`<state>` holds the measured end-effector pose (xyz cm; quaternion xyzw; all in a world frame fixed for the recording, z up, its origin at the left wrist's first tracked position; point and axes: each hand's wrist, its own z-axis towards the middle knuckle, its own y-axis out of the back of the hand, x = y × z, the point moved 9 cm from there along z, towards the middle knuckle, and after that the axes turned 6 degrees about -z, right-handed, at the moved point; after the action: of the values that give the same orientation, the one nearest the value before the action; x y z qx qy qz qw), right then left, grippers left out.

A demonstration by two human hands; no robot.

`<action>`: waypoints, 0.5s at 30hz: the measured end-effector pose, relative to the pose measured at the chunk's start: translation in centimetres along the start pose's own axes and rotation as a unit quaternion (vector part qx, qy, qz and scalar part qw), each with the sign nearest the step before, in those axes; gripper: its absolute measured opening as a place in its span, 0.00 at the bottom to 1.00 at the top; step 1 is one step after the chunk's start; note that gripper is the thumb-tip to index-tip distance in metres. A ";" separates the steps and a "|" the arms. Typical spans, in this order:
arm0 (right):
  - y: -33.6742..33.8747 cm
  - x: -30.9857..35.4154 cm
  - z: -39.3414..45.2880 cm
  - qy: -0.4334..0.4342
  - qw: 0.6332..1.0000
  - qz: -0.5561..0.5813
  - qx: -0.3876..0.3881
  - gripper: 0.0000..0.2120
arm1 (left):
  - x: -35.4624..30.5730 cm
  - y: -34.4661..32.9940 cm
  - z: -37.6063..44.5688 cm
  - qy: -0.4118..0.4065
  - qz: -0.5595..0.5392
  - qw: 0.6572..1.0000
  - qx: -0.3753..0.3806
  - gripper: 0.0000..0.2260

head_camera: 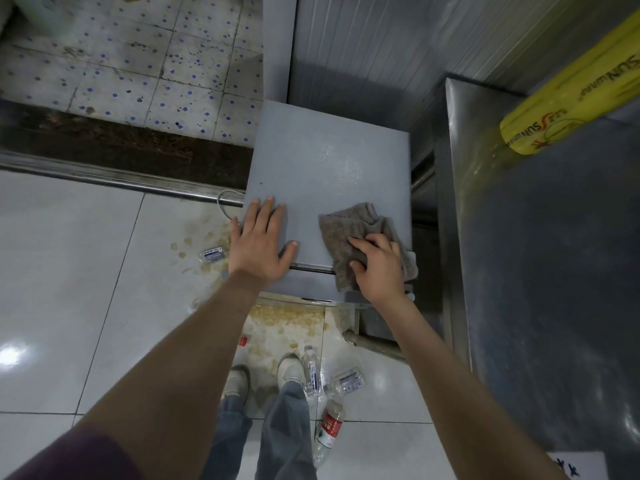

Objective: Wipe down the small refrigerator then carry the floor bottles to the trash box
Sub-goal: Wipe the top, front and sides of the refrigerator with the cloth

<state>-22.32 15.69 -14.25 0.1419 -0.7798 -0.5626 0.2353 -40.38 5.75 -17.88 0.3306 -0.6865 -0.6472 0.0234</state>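
The small grey refrigerator (322, 161) stands below me, seen from above. My left hand (258, 242) lies flat on the front left of its top, fingers straight. My right hand (379, 266) grips a grey-brown cloth (346, 230) at the front right edge of the top, the cloth hanging over the edge. Several plastic bottles lie on the floor: a crushed one (212, 255) left of the fridge, two clear ones (310, 375) (348, 379) by my right shoe, and a red-labelled one (329, 427) nearer me.
A steel counter (554, 254) stands close on the right with a yellow wrap roll (571, 98) on it. Brown stains (287, 323) spread on the white tiles in front of the fridge. A metal threshold rail (104, 174) and darker tiled floor lie behind left. My shoes (291, 368) stand by the bottles.
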 end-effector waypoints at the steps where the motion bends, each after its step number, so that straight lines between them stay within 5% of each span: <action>1: -0.1 0.0 -0.1 -0.004 1.000 0.003 -0.001 0.21 | 0.0 0.0 0.0 -0.001 0.005 1.000 0.002 0.35; 15: -0.3 -0.1 -2.0 -0.045 0.999 0.023 0.002 0.17 | 0.6 0.5 -2.6 -0.043 0.028 0.998 0.039 0.30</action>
<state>-21.16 14.01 -14.00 0.0989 -0.7939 -0.5612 0.2121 -39.80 3.15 -17.22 0.2840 -0.7205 -0.6326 -0.0012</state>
